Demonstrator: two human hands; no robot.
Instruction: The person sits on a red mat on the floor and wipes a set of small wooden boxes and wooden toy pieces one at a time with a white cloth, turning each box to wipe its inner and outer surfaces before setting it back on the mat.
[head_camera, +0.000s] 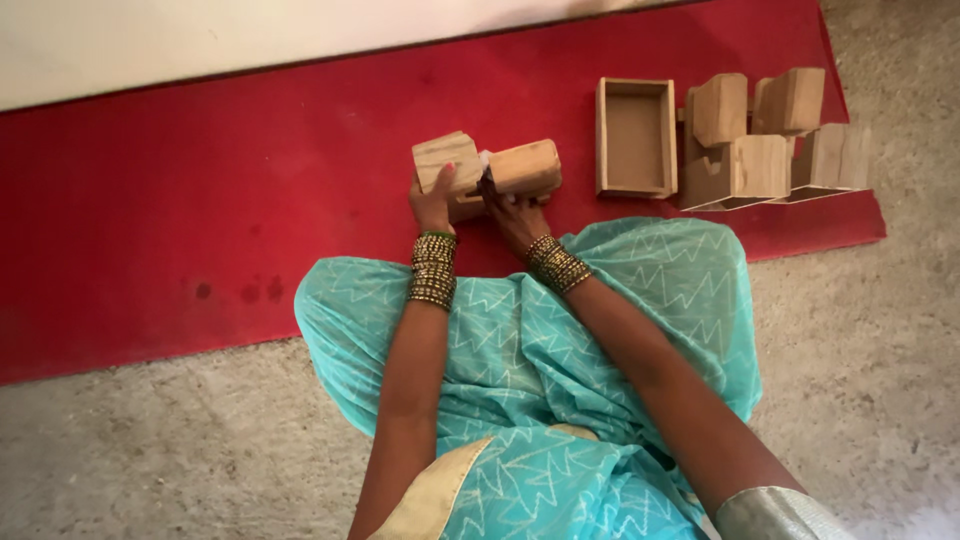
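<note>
I sit with both hands out over a red mat. My left hand grips a pale wooden block piece at its left end. My right hand holds the lower edge of a second wooden block that sits right beside the first. The two pieces look joined on one small wooden object, with a bit of white material between them. Both wrists carry stacks of gold bangles.
An open rectangular wooden box lies on the mat to the right. Further right stand several more wooden box pieces. Grey rough floor surrounds the mat. Turquoise patterned cloth covers my lap.
</note>
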